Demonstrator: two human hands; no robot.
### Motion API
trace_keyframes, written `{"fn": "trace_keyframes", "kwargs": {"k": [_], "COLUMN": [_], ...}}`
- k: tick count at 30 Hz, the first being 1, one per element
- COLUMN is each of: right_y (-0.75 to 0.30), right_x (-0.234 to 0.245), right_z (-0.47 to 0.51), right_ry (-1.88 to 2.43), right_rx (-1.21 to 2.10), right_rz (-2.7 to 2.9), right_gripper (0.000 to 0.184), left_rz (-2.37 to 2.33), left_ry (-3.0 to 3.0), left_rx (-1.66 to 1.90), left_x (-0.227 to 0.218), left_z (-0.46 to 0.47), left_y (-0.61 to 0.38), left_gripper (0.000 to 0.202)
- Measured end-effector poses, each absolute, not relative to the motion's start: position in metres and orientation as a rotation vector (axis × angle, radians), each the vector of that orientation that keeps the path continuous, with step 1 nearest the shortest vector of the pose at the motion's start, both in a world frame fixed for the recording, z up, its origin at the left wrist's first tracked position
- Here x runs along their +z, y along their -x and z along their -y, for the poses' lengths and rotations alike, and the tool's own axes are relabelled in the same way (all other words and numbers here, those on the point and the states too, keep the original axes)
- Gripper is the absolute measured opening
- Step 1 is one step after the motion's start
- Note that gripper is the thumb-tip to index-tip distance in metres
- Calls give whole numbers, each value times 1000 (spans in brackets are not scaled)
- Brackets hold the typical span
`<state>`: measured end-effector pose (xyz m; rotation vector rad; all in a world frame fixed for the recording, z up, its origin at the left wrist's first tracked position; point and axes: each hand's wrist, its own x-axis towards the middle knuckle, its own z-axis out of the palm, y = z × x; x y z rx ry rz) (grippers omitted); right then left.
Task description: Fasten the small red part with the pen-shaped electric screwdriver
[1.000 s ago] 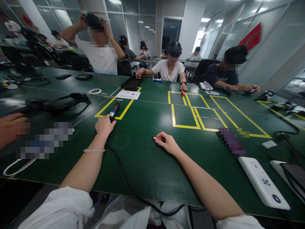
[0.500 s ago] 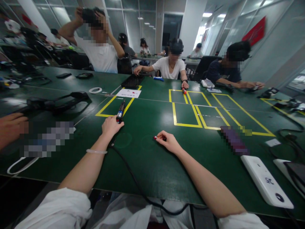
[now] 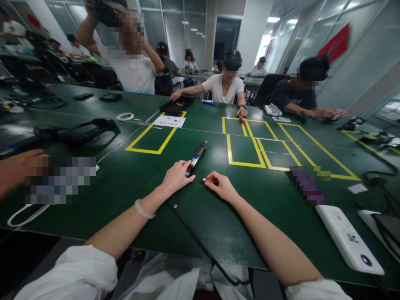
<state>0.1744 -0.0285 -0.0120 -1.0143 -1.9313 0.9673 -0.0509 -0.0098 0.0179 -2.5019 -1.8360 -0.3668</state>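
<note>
While the left hand wraps the near end of a slim black, silver and blue metallic-looking tool over the green table, its long axis runs far and rightward, thin tip leading. Probably stiff and fairly weighty, it suits a barrel grip. The right hand, just right, pinches a small red-and-white piece, likely light.

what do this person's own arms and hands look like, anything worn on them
Both arms have loose white sleeves, bunched up so the forearms are bare. A pale, whitish bangle circles the left wrist; no band shows on the right wrist. The left hand and right hand are both ungloved, fingers uncovered.
</note>
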Motion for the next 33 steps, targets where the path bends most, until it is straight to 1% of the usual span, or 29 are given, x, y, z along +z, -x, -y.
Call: {"fn": "trace_keyframes", "kwargs": {"k": [14, 19, 23, 29, 33], "right_y": [-172, -170, -168, -169, -170], "right_x": [-15, -16, -12, -11, -11], "right_z": [26, 26, 28, 31, 32], "right_ry": [1079, 1117, 1113, 998, 984], "right_rx": [815, 704, 757, 830, 796], "right_rz": [2040, 2093, 2084, 2077, 2085], "right_gripper": [11, 16, 16, 3, 7], "left_rz": [1585, 1522, 1503, 1507, 1566], "left_ry": [2821, 2873, 2885, 2862, 2808], "left_rx": [-423, -407, -388, -404, -409], "left_x": [16, 18, 19, 19, 19], "left_z": [23, 27, 29, 31, 35], "left_y": [35, 31, 30, 29, 24], "left_gripper": [65, 65, 66, 66, 63]}}
